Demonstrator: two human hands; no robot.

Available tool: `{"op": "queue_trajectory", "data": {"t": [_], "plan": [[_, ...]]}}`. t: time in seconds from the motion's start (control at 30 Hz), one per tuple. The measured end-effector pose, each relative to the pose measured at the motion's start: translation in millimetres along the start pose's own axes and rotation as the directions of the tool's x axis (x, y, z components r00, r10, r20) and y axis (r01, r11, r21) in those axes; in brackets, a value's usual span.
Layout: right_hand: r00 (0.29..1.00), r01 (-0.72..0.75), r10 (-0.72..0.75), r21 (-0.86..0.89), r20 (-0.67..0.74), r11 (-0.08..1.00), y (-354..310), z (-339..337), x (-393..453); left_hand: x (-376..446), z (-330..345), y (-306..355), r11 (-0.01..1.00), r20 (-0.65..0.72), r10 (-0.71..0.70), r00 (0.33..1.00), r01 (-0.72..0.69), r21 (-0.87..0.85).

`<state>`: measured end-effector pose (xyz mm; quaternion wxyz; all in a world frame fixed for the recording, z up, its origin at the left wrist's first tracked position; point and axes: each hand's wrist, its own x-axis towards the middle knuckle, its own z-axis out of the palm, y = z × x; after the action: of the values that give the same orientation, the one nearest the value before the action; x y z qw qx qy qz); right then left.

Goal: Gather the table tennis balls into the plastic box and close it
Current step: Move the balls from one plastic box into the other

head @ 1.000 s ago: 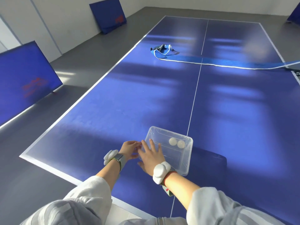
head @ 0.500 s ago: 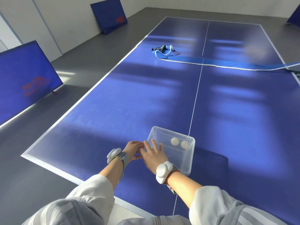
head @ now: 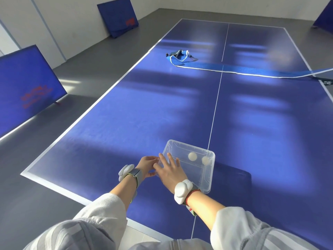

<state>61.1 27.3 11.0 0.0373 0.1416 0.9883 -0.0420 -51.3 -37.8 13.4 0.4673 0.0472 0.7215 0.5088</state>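
A clear plastic box stands open on the blue table near its front edge. Two white table tennis balls lie inside, by the far right wall. My right hand lies flat with fingers spread over the box's left rim. My left hand is just left of it, fingers and thumb curved round a faint clear plastic edge that looks like the lid. Most of the lid is hidden by my hands or too transparent to make out.
A loose blue net with its clamp lies across the middle of the table. The table's white front edge is close to my arms. Blue barrier boards stand on the grey floor at the left.
Both hands have stayed at the box's left side, shifting only slightly. The two balls have kept their places in the box.
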Motion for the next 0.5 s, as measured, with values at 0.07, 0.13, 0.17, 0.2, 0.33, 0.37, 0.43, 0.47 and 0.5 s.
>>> {"op": "queue_trajectory", "data": {"t": [0.07, 0.13, 0.17, 0.2, 0.33, 0.37, 0.43, 0.47, 0.5], "plan": [[1.0, 0.011, -0.011, 0.022, -0.014, 1.0, -2.1, -1.2, -3.2, -0.9, 0.3, 0.1, 1.0, 0.005, 0.008, 1.0, -0.008, 0.013], [1.0, 0.019, -0.019, 0.014, -0.008, 1.0, -2.4, -1.6, -4.1, -1.4, 0.5, 0.3, 1.0, 0.006, 0.015, 1.0, -0.015, 0.022], [1.0, 0.023, -0.023, 0.007, 0.003, 1.0, -1.7, -2.1, -3.9, -1.0, 0.5, 0.0, 1.0, 0.006, 0.015, 1.0, -0.015, 0.024], [1.0, 0.027, -0.027, 0.006, 0.001, 1.0, -0.4, -1.3, -3.6, -0.5, 0.3, -0.2, 1.0, 0.006, 0.015, 1.0, -0.015, 0.025], [0.999, 0.031, -0.031, 0.01, -0.019, 0.999, 2.7, 2.2, -5.4, 0.3, -0.8, -0.3, 1.0, 0.022, 0.006, 1.0, -0.006, 0.018], [1.0, 0.017, -0.016, 0.024, -0.019, 1.0, 3.3, 2.4, -5.7, 0.3, -1.0, -0.1, 1.0, 0.024, 0.004, 1.0, -0.004, 0.014], [0.999, -0.004, 0.006, 0.035, -0.046, 0.999, 3.2, 1.6, -6.8, 0.1, -0.6, -0.1, 1.0, 0.022, -0.004, 1.0, 0.003, 0.013], [0.998, -0.005, 0.008, 0.049, -0.07, 0.999, 2.6, -0.1, -7.3, -0.1, -0.2, -0.1, 1.0, 0.015, -0.006, 1.0, 0.006, 0.021], [0.994, -0.001, 0.009, 0.071, -0.106, 0.997, 2.8, -0.8, -7.9, 0.0, 1.0, -0.4, 0.999, 0.008, -0.005, 1.0, 0.005, 0.032]]}}
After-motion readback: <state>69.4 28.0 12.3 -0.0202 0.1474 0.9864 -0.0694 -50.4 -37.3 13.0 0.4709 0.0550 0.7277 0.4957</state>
